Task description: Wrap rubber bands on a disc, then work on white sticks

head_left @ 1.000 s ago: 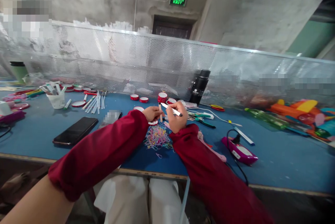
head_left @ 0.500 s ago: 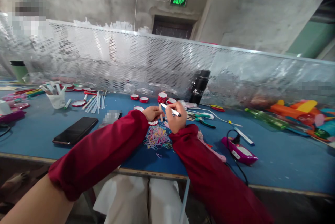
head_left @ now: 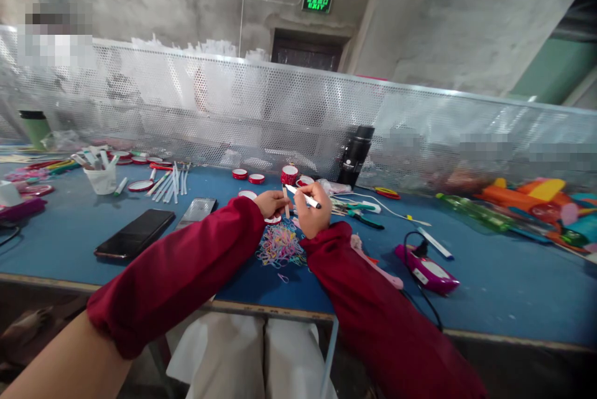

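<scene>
- Pinching a thin tan strip (head_left: 286, 205), the left hand (head_left: 271, 204) has its fingers clamped on it; the strip stands nearly upright between the two hands, just beyond a pile of small coloured loops (head_left: 280, 245).
- The right hand (head_left: 316, 212) has its fingers closed around a white marker (head_left: 305, 198), its dark tip at the strip's upper end; I cannot tell whether they touch.
- A single loop (head_left: 283, 277) lies apart from the pile, nearer the edge of the blue bench (head_left: 504, 281).
- Beyond the hands are red-rimmed round pieces, two set side by side (head_left: 239, 173) (head_left: 256, 178) and others in a stack (head_left: 289, 174).
- To the right lie green-handled pliers (head_left: 366, 219), with a black bottle (head_left: 357, 155) upright behind them.
- Farther right, a cable runs over a purple box (head_left: 426, 270).
- To the left, a black phone (head_left: 135, 234) lies flat near the left sleeve (head_left: 186, 265).
- Behind that phone, white sticks (head_left: 170, 185) lie near a white cup (head_left: 101, 181) full of pens (head_left: 93, 158).
- A perforated metal screen (head_left: 224, 110) runs along the back.
</scene>
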